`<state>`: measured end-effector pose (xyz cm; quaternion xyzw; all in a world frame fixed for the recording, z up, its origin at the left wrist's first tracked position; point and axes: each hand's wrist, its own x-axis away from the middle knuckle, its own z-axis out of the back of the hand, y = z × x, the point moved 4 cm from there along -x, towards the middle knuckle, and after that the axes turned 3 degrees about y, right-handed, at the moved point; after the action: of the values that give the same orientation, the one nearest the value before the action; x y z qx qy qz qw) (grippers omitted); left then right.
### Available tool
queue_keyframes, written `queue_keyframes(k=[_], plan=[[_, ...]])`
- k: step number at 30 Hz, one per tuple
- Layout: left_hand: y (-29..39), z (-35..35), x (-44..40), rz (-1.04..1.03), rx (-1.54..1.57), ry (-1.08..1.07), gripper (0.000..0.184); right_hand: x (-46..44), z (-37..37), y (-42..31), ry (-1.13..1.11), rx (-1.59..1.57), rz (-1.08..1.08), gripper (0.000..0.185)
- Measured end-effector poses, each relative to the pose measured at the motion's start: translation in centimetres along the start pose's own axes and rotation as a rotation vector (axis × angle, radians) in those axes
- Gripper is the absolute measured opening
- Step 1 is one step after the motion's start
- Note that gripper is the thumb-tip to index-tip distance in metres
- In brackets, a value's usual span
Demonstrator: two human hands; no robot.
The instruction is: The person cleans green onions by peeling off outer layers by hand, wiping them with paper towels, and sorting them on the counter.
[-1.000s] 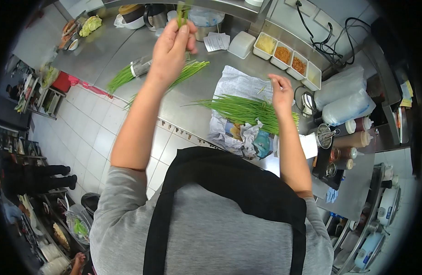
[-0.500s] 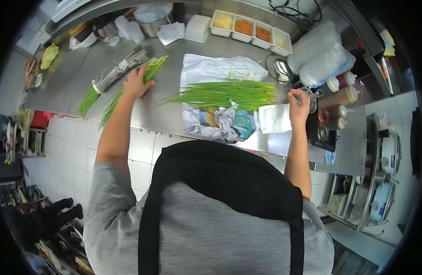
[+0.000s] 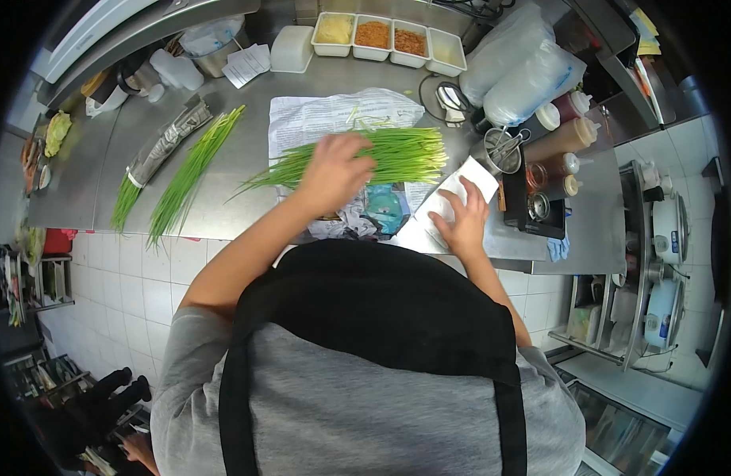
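Green stalk pile (image 3: 409,155) on newspaper (image 3: 290,115); left hand (image 3: 334,172) over it, fingers half-curled, can't tell if gripping. Right hand (image 3: 463,220) fingers spread on white sheet (image 3: 480,179), near counter (image 3: 243,163) front edge; counter surface shows between newspaper and smaller bundle (image 3: 192,165).

Four white tubs (image 3: 372,56), two filled with orange-brown food (image 3: 373,34), line up before us in this kitchen, near bulging clear plastic bags (image 3: 528,86) and squeeze bottles (image 3: 568,137); across the tiled floor (image 3: 143,278), a person (image 3: 130,397) wears dark clothing.
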<state>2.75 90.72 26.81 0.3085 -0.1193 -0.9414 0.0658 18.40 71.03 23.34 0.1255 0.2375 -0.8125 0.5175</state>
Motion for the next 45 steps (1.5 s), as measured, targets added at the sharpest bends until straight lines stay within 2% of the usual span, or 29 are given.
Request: queue_keyframes(k=[1,4,5,11,14,15,17,19,20,23,28,30,31,33,36,40,42,45], plan=[[0.6,-2.1,-1.0,0.014,0.067,-0.067,0.017,0.9,-0.8,0.8,-0.024,0.033,-0.094,0.037],[1.4,-8.3,-3.3,0.050,0.086,-0.187,0.010,2.9,-3.2,3.4,0.010,0.028,-0.145,0.036],[1.3,-9.8,-3.8,0.060,0.064,-0.211,0.010,3.1,-3.5,4.2,0.015,0.003,-0.158,0.027],[0.9,-11.6,-5.0,0.116,-0.059,-0.111,0.011,3.0,-3.4,6.8,0.035,-0.231,-0.233,0.015],[0.1,-12.0,-5.3,0.155,-0.005,-0.149,0.011,3.9,-2.6,8.0,0.206,-0.696,-0.419,0.011],[0.0,-11.5,-5.5,0.161,0.039,-0.119,0.011,3.9,-2.0,7.8,0.251,-0.904,-0.551,0.010],[0.1,-9.7,-6.4,0.171,0.124,-0.056,0.011,3.1,-0.3,7.7,0.349,-1.019,-0.519,0.012],[-0.3,-8.1,-7.0,0.399,0.422,-0.115,0.009,1.3,1.9,6.6,0.356,-1.169,-0.595,0.012],[-0.5,-7.3,-7.2,0.514,0.570,-0.144,0.008,0.1,2.2,6.6,0.369,-1.142,-0.567,0.011],[-1.3,-5.8,-7.7,0.820,1.126,-0.194,0.010,-4.5,2.1,5.2,0.337,-1.395,-0.506,0.010],[-1.7,-3.5,-8.1,0.796,1.161,-0.159,0.012,-10.6,-2.0,-0.4,0.191,-1.900,-0.599,0.022],[-1.4,-3.4,-7.7,0.786,1.072,-0.129,0.013,-11.3,-3.3,-4.2,0.124,-1.886,-0.584,0.027],[-1.1,-3.3,-7.3,0.790,0.997,-0.098,0.014,-11.9,-3.4,-6.1,0.045,-1.783,-0.586,0.029],[-1.1,-2.3,-6.4,0.770,0.861,-0.075,0.015,-11.9,-4.4,-6.4,0.085,-1.786,-0.597,0.025],[-0.6,-0.2,-5.2,0.726,0.638,-0.151,0.013,-12.8,-5.7,-6.2,0.114,-1.816,-0.633,0.019],[-2.1,0.0,-4.0,0.754,0.655,-0.080,0.011,-16.7,-4.4,-3.5,0.321,-1.875,-0.588,0.021],[-2.5,0.4,-3.6,0.781,0.763,-0.007,0.011,-17.7,-3.3,-1.4,0.399,-1.774,-0.565,0.023],[-2.8,1.1,-3.7,0.803,0.799,0.094,0.009,-16.6,-3.9,-1.1,0.316,-1.758,-0.669,0.024]])
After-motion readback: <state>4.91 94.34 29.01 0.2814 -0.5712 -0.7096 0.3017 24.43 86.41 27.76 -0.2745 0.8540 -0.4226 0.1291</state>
